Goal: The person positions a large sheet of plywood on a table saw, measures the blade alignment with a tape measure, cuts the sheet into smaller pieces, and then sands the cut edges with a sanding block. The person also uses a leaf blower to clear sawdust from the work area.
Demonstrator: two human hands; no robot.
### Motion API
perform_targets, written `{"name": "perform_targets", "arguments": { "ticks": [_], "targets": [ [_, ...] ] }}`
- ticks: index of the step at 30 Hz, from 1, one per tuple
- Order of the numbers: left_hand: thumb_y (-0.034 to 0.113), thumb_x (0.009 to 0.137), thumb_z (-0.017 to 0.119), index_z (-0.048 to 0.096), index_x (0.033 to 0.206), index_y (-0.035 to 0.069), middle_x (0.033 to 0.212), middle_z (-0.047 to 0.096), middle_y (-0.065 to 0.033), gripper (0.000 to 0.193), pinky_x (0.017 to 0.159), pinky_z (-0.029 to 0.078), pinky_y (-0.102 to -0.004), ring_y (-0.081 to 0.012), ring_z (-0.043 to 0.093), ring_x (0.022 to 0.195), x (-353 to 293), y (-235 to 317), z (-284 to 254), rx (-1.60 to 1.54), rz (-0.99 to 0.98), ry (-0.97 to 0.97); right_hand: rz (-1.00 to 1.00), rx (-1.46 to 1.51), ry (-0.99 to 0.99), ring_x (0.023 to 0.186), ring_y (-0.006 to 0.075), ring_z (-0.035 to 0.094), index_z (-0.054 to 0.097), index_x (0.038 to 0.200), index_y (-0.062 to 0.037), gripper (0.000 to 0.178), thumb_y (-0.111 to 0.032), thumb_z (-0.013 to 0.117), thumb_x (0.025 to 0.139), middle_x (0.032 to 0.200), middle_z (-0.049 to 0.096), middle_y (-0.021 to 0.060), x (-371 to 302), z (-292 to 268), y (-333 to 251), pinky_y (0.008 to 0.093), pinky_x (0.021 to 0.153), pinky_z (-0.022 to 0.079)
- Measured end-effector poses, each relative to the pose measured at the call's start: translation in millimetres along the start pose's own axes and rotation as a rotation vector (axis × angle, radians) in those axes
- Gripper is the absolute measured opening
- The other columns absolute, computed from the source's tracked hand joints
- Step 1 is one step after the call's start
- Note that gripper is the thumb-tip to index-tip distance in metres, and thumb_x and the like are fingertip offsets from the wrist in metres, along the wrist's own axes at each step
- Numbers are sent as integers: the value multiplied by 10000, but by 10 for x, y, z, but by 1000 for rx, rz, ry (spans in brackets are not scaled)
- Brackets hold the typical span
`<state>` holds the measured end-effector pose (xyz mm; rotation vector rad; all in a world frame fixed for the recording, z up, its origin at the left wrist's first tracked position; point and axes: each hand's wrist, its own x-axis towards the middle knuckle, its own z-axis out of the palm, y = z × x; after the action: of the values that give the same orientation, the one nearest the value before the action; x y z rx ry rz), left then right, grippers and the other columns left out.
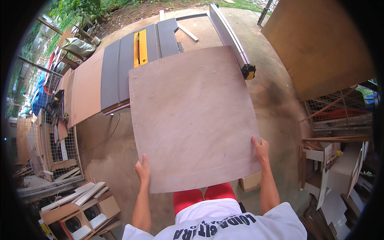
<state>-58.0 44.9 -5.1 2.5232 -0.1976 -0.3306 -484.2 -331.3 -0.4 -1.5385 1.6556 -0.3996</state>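
Note:
A large greyish-brown wooden panel [192,116] is held out in front of me. My left hand [143,170] grips its left edge near the close corner, thumb on top. On the opposite edge, my right hand [261,149] has the same hold, a little farther forward. The fingers of both hands are hidden under the panel. The panel's far edge overlaps the near right part of a table saw [124,60], close to its yellow insert [140,48]. Its far right corner lies beside the long rip fence [232,36].
A pinkish board [86,86] extends the saw to the left. Wood scraps and a speaker-like box [82,218] sit at the lower left. White and brown offcuts [332,172] crowd the right, below a big leaning sheet [316,44]. A cable [108,138] trails over the floor.

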Motion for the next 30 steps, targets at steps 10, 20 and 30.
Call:
{"name": "perform_targets", "arguments": {
  "ticks": [10,20,30],
  "targets": [
    [631,1000,594,703,1251,-59,1187,738,-271,742,1017,500,-454,-412,683,1178,98,34,-119,-40,-190,-174,-15,-78,-116,809,150,519,646,960,37,458,-415,708,1002,844,638,63,71,7,-60,333,766,467],
    [665,981,599,703,1255,-55,1212,728,-284,778,1013,508,-475,-439,675,1192,135,1,-77,-84,-223,-255,302,699,-373,1037,200,612,656,1303,-64,597,-587,453,1097,1138,686,77,20,-204,455,330,952,482],
    [700,988,564,663,1250,-137,1218,703,-330,882,1018,504,-465,-434,667,1202,177,-70,-34,-121,-228,-285,908,1525,-108,1209,275,529,618,1357,-218,690,-772,492,965,1318,589,73,-1698,257,1123,498,1059,432]
  ]
}}
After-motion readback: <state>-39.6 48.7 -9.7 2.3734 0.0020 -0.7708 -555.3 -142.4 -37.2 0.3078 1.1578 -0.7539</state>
